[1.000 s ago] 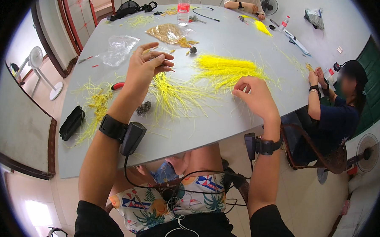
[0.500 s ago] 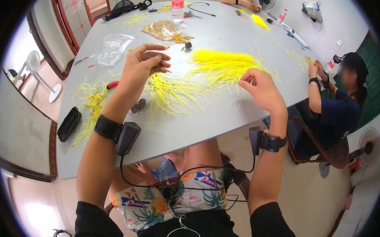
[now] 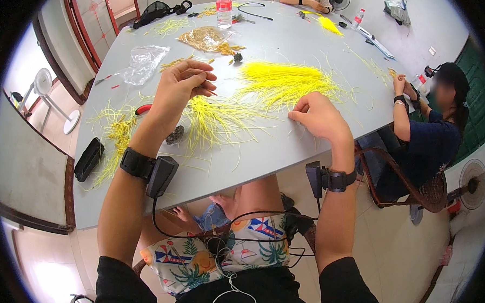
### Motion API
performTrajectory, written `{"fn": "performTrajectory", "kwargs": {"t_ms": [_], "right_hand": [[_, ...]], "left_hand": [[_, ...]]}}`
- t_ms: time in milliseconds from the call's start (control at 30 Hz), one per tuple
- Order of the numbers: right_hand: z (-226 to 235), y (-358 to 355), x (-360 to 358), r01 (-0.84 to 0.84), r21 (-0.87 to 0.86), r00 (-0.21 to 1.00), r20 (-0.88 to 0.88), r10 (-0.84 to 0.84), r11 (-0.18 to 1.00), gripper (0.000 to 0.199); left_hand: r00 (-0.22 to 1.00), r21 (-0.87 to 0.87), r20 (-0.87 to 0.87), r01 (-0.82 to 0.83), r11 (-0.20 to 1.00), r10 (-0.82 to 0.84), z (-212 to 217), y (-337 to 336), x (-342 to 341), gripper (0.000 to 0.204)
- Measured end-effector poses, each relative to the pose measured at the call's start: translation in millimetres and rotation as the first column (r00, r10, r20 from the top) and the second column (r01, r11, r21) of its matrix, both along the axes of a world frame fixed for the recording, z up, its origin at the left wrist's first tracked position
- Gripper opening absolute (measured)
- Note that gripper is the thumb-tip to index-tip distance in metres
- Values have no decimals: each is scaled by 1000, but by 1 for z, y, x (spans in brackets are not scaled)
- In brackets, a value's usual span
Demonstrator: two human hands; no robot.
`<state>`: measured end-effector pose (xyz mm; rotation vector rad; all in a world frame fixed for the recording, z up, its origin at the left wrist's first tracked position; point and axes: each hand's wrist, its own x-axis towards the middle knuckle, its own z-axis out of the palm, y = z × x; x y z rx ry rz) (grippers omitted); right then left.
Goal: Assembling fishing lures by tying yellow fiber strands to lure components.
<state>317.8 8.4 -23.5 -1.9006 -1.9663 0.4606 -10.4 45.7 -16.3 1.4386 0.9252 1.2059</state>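
A: Left hand (image 3: 181, 86): raised just above the table (image 3: 285, 153), fingers curled together, fingertips pinched on a few thin yellow strands (image 3: 211, 117). Probable reason for the lift: separation of a small count from the loose bundle directly beneath.

B: Right hand (image 3: 320, 116)?

A: Resting low at the near edge of the table, fingers bent inward and closed. Contact with a strand likely; too fine to confirm. Apparent function: anchor or pick-up point at the right end of the fibres.

B: Location of the yellow strands?

A: Spread flat on the grey top between both hands, fanned toward the near edge. Second, denser yellow bundle (image 3: 283, 83) just beyond, toward mid-table. Third, tangled clump (image 3: 116, 132) left of the left forearm, near a black case (image 3: 89, 158).

B: Appearance of the material?

A: Bright yellow, hair-thin, straight in the bundles, curled where scattered. Limp, easily displaced; likely reason for flat layout and fingertip handling.

B: Surroundings?

A: Small dark pine-cone-like piece (image 3: 174, 135) beside the left wrist; red-handled tool (image 3: 142, 110) nearby. Clear plastic bag (image 3: 143, 63) and a bag of tan material (image 3: 204, 37) farther out. Water bottle (image 3: 223, 5) at the far edge. Seated person (image 3: 432, 138) at the right edge, hands on separate yellow fibres.
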Motion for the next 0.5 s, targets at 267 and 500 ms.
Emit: {"fn": "performTrajectory", "kwargs": {"t_ms": [267,500], "right_hand": [[5,-7,0,-87,41,984,-154,92,995,29],[29,-27,-31,-206,69,850,-482,213,976,25]], "left_hand": [[995,40,-27,99,994,-98,-3,2,1,19],[933,155,-212,327,932,-292,13,-33,27,38]]}}
